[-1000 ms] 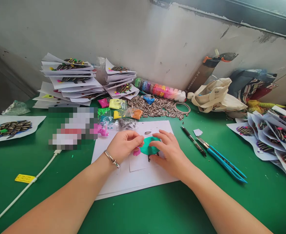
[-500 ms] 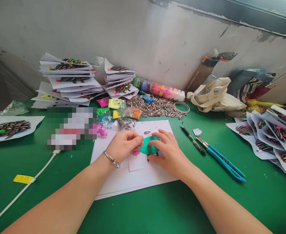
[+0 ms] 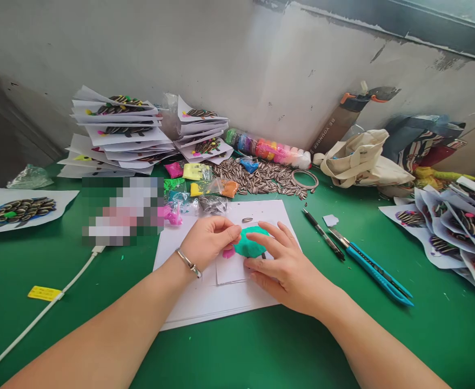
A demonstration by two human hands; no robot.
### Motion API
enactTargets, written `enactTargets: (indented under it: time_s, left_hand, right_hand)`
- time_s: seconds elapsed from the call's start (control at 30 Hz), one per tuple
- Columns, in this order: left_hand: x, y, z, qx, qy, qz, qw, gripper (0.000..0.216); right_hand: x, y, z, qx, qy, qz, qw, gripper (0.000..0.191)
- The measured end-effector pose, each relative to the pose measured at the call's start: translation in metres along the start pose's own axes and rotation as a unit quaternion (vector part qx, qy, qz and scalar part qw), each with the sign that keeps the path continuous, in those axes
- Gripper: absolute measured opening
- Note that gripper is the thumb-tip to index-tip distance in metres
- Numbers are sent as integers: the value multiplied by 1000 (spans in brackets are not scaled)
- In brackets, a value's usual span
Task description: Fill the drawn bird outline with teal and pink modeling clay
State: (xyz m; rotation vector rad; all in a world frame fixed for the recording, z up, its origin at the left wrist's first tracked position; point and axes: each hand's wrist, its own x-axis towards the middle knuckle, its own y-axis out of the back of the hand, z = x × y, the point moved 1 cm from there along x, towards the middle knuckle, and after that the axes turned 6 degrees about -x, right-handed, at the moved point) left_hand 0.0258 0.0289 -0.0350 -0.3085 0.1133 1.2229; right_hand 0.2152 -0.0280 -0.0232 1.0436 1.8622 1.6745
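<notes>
A flat green oval of modelling clay [image 3: 250,244] lies on a small white card [image 3: 229,273], which rests on larger white paper [image 3: 180,308]. At the oval's left edge is a pink clay piece [image 3: 228,253]. My left hand [image 3: 213,237] is closed in a pinch at the oval's upper left; what its fingertips hold, if anything, is hidden. My right hand [image 3: 280,256] is spread over the oval's right side, fingers apart, nothing gripped. One sunflower seed [image 3: 247,220] lies on the paper just beyond the oval.
Behind the paper are bagged clay pieces [image 3: 196,172] and a heap of sunflower seeds [image 3: 261,178]. A black pen [image 3: 323,234] and a blue utility knife [image 3: 377,273] lie to the right. Stacked seed pictures [image 3: 119,129] stand back left; a white cable [image 3: 38,319] crosses the left side.
My right hand has shifted slightly toward me and its fingers have moved, showing more of the green oval. My left hand keeps its pinch. The whole view has shifted a little.
</notes>
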Motion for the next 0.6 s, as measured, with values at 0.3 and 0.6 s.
enactTargets:
  time_s: [0.3,0.6]
  left_hand:
    - [1,0,-1,4,-2,-3,1000,28]
    - [-3,-3,3,0,9,2,1000,26]
  right_hand:
    - [-3,4,7,11,14,1,1000,22]
    - [-7,9,6,7,-8,-11,1000,25]
